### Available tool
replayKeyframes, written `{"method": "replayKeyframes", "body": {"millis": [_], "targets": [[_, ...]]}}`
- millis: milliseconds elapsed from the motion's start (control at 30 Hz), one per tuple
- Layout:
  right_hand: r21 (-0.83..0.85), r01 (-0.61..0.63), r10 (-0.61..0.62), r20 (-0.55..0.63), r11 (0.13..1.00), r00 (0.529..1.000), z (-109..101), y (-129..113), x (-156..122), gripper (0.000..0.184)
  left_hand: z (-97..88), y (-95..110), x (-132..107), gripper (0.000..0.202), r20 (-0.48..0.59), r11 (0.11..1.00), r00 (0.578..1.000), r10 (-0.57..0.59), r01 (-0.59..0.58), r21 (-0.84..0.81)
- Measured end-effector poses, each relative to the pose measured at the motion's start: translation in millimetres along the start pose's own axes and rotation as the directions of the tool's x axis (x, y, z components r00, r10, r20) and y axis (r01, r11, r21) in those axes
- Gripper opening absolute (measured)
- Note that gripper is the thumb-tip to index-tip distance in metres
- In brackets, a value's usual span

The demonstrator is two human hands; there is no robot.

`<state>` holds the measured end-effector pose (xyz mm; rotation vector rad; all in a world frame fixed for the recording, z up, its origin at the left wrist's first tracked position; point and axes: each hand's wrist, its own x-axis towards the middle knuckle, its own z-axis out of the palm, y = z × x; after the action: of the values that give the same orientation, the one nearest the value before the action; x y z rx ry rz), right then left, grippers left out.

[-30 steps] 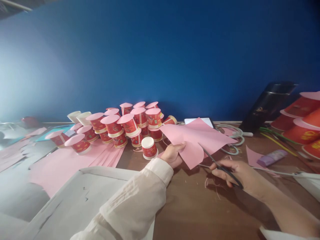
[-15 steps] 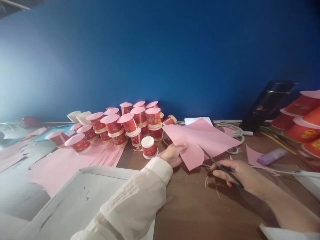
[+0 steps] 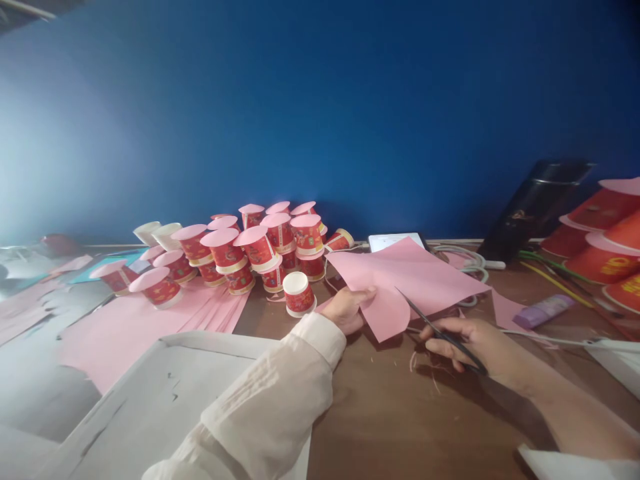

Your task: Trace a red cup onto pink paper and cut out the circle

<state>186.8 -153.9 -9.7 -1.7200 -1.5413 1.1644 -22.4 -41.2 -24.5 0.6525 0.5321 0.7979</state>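
My left hand (image 3: 349, 308) pinches the near left edge of a pink paper sheet (image 3: 407, 277) held a little above the brown table (image 3: 400, 413). My right hand (image 3: 475, 343) is closed round the handles of dark scissors (image 3: 437, 331), whose blades point up and left into the sheet beside a rounded cut flap. A single red paper cup (image 3: 299, 294) stands upside down just left of my left hand.
Several upside-down red cups (image 3: 240, 250) with pink paper discs are piled at the back left. Pink sheets (image 3: 150, 320) and a white tray (image 3: 165, 393) lie at the left. A tablet (image 3: 395, 240), cables, a black flask (image 3: 537, 210), larger red cups (image 3: 607, 247) and a purple glue stick (image 3: 545, 311) are at the right.
The pink sheet has turned slightly and its right corner has swung further right. The scissors and both hands have barely shifted.
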Motion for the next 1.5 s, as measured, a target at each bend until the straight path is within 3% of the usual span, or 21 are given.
{"method": "replayKeyframes", "body": {"millis": [167, 600, 1100, 1500], "targets": [[-0.022, 0.007, -0.009, -0.064, 1.0, 0.998, 2, -1, -2, 0.055, -0.5, 0, 0, 0.019, 0.012, 1.0, 1.0, -0.009, 0.009, -0.006], [0.008, 0.025, -0.024, -0.061, 1.0, 0.998, 2, -9, -4, 0.056, -1.8, -1, 0, 0.022, 0.018, 1.0, 1.0, 0.003, -0.004, 0.008], [-0.049, -0.005, 0.01, 0.098, 0.999, 0.995, -10, -13, -5, 0.044, 0.3, 1, -2, 0.02, 0.02, 1.0, 1.0, 0.013, -0.014, 0.022], [-0.022, -0.029, 0.031, 0.093, 0.999, 0.995, -9, -9, -5, 0.053, -1.0, 2, -2, 0.026, 0.024, 0.999, 1.0, 0.011, -0.012, 0.047]]}}
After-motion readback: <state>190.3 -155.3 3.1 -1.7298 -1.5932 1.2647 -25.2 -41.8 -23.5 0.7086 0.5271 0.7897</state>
